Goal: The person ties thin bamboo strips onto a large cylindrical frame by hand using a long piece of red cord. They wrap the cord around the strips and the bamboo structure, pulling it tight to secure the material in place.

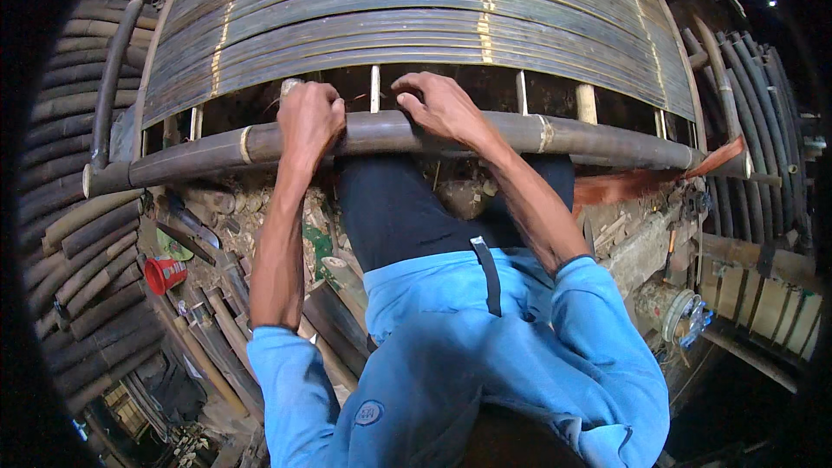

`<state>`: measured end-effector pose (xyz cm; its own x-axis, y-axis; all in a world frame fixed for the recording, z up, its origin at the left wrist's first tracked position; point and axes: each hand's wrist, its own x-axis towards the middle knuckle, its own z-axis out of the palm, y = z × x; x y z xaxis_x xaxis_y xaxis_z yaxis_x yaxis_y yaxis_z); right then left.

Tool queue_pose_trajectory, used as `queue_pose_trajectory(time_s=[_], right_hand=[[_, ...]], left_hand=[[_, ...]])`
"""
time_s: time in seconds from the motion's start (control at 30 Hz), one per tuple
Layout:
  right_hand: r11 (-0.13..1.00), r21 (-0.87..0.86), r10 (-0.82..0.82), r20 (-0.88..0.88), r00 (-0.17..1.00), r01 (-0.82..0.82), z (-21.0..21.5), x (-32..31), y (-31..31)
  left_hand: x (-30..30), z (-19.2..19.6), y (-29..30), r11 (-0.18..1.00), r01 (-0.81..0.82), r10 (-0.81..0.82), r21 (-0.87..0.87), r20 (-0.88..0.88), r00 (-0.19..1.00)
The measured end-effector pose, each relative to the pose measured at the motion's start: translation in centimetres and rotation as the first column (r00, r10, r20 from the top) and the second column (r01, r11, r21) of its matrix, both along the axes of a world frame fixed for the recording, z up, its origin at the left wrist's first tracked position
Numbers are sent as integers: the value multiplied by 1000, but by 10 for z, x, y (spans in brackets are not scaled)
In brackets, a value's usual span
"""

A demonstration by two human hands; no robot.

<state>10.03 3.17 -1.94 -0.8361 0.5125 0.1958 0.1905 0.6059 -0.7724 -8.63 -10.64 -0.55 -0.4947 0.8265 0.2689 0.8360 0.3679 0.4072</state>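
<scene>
A thick dark bamboo pole [381, 128] runs crosswise in front of me, over my thighs. My left hand [309, 115] is closed in a fist over it. Something small and pale [290, 86] shows at that hand's far side; I cannot make out what it is. To its right, my right hand [440, 104] rests its wrist side over the pole, fingers loosely bent, thumb apart from the forefinger, nothing visible between them. Beyond both hands lies a wide mat of dark bamboo slats [347, 26], crossed by pale lines of binding [485, 26].
Pale upright slats [375, 89] stand in the gap between pole and mat. Stacked bamboo poles [74, 121] line the left, and more bamboo poles [763, 121] the right. A red cup [165, 275] lies at lower left. Cut bamboo pieces [217, 347] lie around me.
</scene>
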Motion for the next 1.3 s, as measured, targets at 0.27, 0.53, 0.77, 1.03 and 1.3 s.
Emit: queue_pose_trajectory(time_s=[0.27, 0.53, 0.77, 1.03, 1.3], right_hand=[[968, -239, 184, 479, 858, -74, -23, -47, 26], [856, -473, 180, -110, 977, -211, -16, 6, 25], [767, -608, 69, -240, 968, -206, 30, 29, -28], [936, -292, 96, -321, 942, -195, 33, 35, -61], [942, -307, 47, -281, 958, -136, 29, 36, -65]], left_hand=[[-6, -25, 52, 906, 232, -86, -355, 381, 921], [0, 44, 0, 924, 222, -137, -312, 273, 952], [33, 34, -64, 987, -47, -160, 153, 931, -329], [73, 14, -65, 932, -254, -338, 257, 870, -359], [84, 12, -64, 927, -339, -274, 160, 907, -319]])
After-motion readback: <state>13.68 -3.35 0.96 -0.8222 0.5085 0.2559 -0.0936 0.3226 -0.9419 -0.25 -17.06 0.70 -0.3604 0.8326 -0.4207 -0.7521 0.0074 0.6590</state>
